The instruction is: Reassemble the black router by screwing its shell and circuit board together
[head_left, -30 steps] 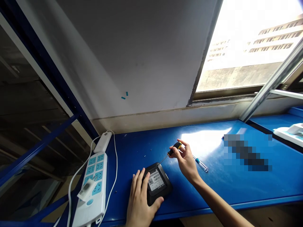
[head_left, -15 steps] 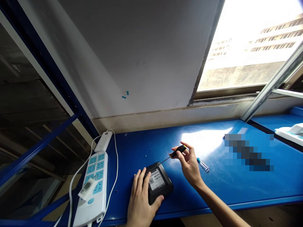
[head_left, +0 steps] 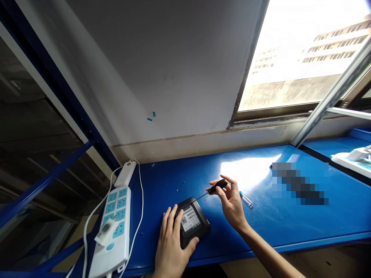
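A flat black device with a white barcode label on its upper face lies on the blue shelf. My left hand rests over its left side, fingers stretched across the casing and thumb along the near edge. My right hand grips a screwdriver by its black and yellow handle. The slanted shaft reaches the device's far corner; the exact contact at the tip is too small to make out. Behind the right hand lies a clear, blue-ended screwdriver-like piece, partly covered by the fingers.
At the left stands a white power strip with blue sockets, a tag and a looping white cable. Several tiny screws are scattered on the blue shelf. A blurred-out dark object lies right; another power strip sits beyond.
The whole view has shifted slightly. Both hands keep their places on the device and screwdriver; the right hand's fingers have altered a little around the handle.
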### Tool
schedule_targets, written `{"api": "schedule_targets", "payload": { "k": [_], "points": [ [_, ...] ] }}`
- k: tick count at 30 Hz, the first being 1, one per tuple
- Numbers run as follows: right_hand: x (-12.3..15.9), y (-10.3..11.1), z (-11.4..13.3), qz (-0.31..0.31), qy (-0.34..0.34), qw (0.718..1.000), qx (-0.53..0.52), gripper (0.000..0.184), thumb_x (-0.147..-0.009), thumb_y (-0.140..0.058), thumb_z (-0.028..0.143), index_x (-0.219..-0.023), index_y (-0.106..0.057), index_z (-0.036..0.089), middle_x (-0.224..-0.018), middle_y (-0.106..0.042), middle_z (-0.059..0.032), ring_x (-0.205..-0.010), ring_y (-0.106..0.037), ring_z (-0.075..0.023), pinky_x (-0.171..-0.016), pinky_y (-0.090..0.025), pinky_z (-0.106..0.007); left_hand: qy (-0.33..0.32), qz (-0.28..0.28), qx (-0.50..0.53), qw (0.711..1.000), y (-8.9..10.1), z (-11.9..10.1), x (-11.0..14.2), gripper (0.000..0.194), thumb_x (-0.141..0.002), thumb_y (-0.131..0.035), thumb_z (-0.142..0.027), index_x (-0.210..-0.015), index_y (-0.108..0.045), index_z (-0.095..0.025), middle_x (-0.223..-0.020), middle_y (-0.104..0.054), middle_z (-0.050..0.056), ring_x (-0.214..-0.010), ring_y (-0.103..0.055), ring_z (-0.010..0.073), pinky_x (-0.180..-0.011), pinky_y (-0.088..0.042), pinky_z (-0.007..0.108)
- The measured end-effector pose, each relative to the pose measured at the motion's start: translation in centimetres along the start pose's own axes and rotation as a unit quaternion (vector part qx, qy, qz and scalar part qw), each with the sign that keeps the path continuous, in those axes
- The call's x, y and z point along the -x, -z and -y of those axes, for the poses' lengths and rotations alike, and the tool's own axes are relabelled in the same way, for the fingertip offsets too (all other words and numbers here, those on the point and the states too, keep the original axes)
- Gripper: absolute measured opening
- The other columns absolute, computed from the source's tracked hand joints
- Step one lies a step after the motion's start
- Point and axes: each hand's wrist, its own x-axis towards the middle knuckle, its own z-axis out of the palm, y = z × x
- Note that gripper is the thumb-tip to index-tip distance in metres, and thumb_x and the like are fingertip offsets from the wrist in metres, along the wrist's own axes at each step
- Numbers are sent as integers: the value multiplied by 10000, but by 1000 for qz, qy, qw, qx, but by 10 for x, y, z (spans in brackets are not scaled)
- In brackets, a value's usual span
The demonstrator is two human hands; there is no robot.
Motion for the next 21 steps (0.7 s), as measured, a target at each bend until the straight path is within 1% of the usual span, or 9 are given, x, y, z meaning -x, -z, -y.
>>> {"api": "schedule_targets", "payload": {
  "k": [4, 7, 10, 13, 15, 18, 20, 21],
  "points": [
    [3, 0, -5, 13, 12, 1000, 1, 363, -961, -565, 439, -1250, -427, 268, -1023, -704, -71, -831, -744, -228, -804, -620, -473, -6, -5, -5, 1000, -3, 3, 1, 674, -864, -622, -484, -1476, -435, -273, -1611, -335, 41, -1493, -274, 325, -1184, -344, 544],
    [4, 1, -9, 27, 16, 1000, -2, 351, -966, -566, 421, -1252, -427, 272, -1032, -698, -67, -856, -742, -225, -823, -617, -467, -14, -4, -5, 1000, -4, 5, 0, 717, -872, -589, -602, -1482, -434, -258, -1608, -338, 60, -1488, -281, 341, -1186, -335, 560],
    [4, 1, -11, 38, 14, 999, -1, 351, -971, -563, 415, -1262, -425, 275, -1041, -691, -64, -868, -739, -220, -816, -619, -446, -25, -7, -11, 1000, -1, 0, -6, 779, -879, -511, -685, -1515, -384, -252, -1616, -319, 70, -1498, -248, 354, -1203, -277, 599],
    [4, 1, -11, 40, 16, 999, 5, 362, -971, -563, 419, -1271, -423, 273, -1049, -688, -64, -862, -736, -215, -812, -619, -440, -45, -5, -18, 999, 4, -13, -15, 738, -905, -466, -675, -1537, -322, -324, -1631, -288, 35, -1510, -208, 357, -1205, -251, 624],
    [4, 1, -11, 39, 15, 999, 10, 367, -971, -563, 421, -1275, -422, 272, -1050, -688, -63, -864, -735, -215, -816, -617, -440, -51, 10, -19, 998, 7, -21, -22, 681, -917, -454, -662, -1524, -330, -379, -1623, -310, 13, -1500, -237, 362, -1196, -262, 633],
    [4, 4, -9, 42, 9, 999, 17, 369, -971, -562, 422, -1277, -424, 271, -1046, -693, -64, -868, -739, -218, -807, -620, -436, -41, 22, -10, 999, 6, -27, -27, 625, -937, -434, -640, -1503, -376, -382, -1595, -368, 20, -1475, -303, 361, -1190, -276, 633],
    [4, 6, -8, 40, 10, 999, 24, 372, -966, -569, 427, -1272, -433, 266, -1038, -699, -68, -864, -741, -221, -796, -625, -434, -32, 18, -6, 999, 3, -27, -28, 615, -943, -429, -629, -1499, -393, -368, -1593, -373, 24, -1470, -314, 364, -1187, -285, 637],
    [4, 6, -8, 30, 14, 999, 27, 376, -961, -575, 429, -1270, -437, 264, -1033, -701, -68, -860, -742, -221, -795, -626, -433, -29, 16, -6, 999, 2, -26, -28, 613, -943, -431, -628, -1497, -397, -367, -1594, -369, 20, -1470, -313, 365, -1183, -292, 639]
  ]
}}
